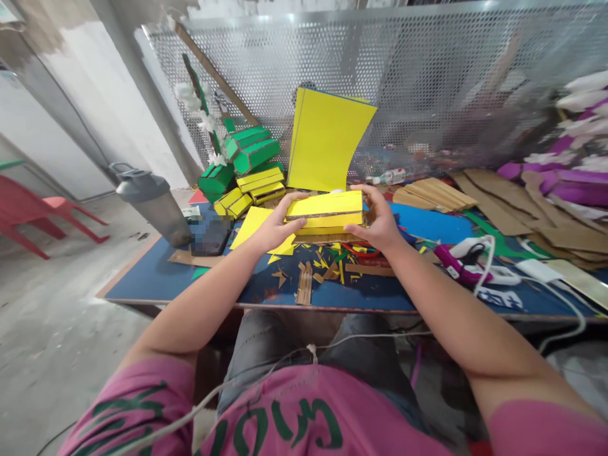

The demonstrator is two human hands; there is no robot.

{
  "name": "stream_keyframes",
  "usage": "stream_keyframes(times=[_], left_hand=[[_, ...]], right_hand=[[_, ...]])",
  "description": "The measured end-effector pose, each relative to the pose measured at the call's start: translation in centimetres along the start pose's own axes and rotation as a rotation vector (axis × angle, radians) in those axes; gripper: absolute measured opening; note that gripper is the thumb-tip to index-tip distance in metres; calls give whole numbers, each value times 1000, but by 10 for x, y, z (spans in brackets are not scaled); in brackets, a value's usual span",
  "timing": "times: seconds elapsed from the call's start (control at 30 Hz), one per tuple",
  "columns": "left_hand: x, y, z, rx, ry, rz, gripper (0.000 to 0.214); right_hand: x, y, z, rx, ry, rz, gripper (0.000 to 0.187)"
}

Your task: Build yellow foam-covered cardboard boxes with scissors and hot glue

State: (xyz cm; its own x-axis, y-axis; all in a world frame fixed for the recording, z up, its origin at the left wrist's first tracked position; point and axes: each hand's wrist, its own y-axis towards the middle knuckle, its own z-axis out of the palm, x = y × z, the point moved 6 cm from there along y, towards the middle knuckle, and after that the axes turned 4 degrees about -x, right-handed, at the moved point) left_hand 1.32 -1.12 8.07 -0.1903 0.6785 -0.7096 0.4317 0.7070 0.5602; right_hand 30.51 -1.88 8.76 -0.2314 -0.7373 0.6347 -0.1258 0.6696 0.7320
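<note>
Between my two hands is a yellow cardboard block, long and faceted, with brown edges showing along its seams. My left hand grips its left end, thumb on the front and fingers over the top. At the right end my right hand holds it the same way, fingers behind and thumb in front. Under and left of the block lies a yellow paper sheet. Yellow and brown scraps are strewn on the blue table just in front of it.
Yellow blocks and green blocks are piled at the back left. A large yellow sheet leans on the perforated metal panel. A shaker bottle stands left. Cardboard pieces and a white cable lie right.
</note>
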Motion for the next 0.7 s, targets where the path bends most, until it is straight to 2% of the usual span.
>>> stream_keyframes(times=[0.17,0.37,0.5,0.7], left_hand=[[4,1,0,29,14,60,70],[-2,-1,2,1,22,50,69],[-7,0,4,27,2,79,67],[0,1,3,34,1,83,66]], right_hand=[[0,1,-2,3,4,5,106],[-2,1,-1,0,-2,58,108],[0,1,0,4,6,54,109],[0,1,0,12,38,40,107]])
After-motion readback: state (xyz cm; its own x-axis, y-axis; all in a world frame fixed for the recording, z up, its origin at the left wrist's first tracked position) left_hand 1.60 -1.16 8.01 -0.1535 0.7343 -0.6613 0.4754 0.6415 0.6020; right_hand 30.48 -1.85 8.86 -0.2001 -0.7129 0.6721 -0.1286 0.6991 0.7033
